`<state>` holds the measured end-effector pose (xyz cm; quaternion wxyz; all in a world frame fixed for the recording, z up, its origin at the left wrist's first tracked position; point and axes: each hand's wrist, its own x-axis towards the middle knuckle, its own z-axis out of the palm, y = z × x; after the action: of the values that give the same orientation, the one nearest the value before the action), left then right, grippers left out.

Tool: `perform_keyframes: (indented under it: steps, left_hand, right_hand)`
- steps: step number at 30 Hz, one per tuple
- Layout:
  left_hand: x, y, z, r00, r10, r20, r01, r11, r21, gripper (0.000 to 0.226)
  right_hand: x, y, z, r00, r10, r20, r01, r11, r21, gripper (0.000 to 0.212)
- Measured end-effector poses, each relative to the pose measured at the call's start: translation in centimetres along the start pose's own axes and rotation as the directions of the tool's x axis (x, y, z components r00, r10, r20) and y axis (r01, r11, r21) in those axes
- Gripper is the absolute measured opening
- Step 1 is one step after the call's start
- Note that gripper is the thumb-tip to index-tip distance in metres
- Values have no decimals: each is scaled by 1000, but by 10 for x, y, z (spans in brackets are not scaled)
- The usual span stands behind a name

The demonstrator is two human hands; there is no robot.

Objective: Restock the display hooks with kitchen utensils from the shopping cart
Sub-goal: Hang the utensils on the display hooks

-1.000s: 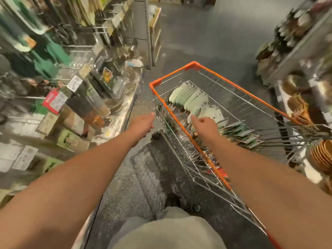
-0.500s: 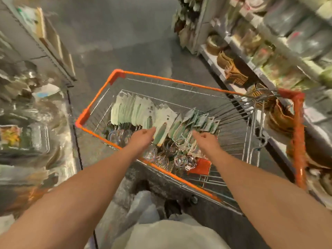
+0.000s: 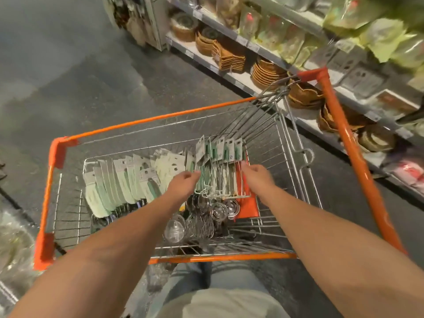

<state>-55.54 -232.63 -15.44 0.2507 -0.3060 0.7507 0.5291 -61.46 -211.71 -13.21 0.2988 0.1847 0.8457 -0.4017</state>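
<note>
A bunch of carded whisks (image 3: 218, 180) was being gripped from both sides inside the shopping cart (image 3: 229, 109), left hand (image 3: 184, 183) and right hand (image 3: 255, 176) curled round the handles. Probably light but rattly and tangle-prone, so the stiff handles were likely best grabbed, not the floppy cards.

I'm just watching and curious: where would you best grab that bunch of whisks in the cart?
Probably by the handles, from above with a hand at each flank, much as the left hand and right hand do now. The whisks lie side by side in the cart, cards at the far end and wire heads near, so squeezing the handles together should keep them bunched.
</note>
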Motion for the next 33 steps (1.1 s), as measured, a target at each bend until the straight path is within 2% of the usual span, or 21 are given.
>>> perform_keyframes:
  steps: [2,5,9,12,14,17,20,22,25,26,28,31,33]
  left_hand:
    - [16,10,14,999,17,32,-18,999,30,59]
    - [36,20,33,998,-20,66,16,998,53,69]
    - [63,31,54,991,-125,53,126,992,-16,95]
    - [76,36,66,977,-209,32,212,972,-105,100]
    - [85,34,72,964,-263,40,266,954,-142,95]
    - [96,28,76,948,-308,86,319,930,-184,74]
    - [101,26,85,928,-356,108,372,900,-228,75]
    - [103,26,92,931,-350,105,366,887,-281,69]
    - [108,21,97,931,-355,86,363,875,-321,55]
    - [109,19,97,934,-348,87,356,873,-333,54]
    - [110,17,98,941,-326,88,336,873,-353,53]
    - [106,18,101,952,-293,89,305,886,-349,37]
    - [103,18,103,953,-275,127,303,881,-363,32]
  right_hand:
    - [13,4,-3,999,41,5,-41,998,41,48]
    - [34,9,-6,993,106,50,-110,990,86,62]
    - [56,16,-6,977,149,152,-172,973,155,69]
    - [70,20,-2,955,192,228,-238,952,194,80]
    - [77,21,1,932,223,284,-297,921,251,82]
    - [83,19,6,902,250,353,-359,887,291,83]
    - [88,19,14,897,252,362,-371,875,312,79]
    - [89,21,18,928,240,286,-329,887,324,75]
    - [89,27,19,985,161,68,-173,957,234,60]
    - [89,27,18,987,149,61,-159,961,226,59]
    - [91,26,20,975,174,140,-205,945,256,64]
    - [96,27,26,920,279,276,-363,873,326,80]
    - [97,30,26,894,297,335,-406,855,324,90]
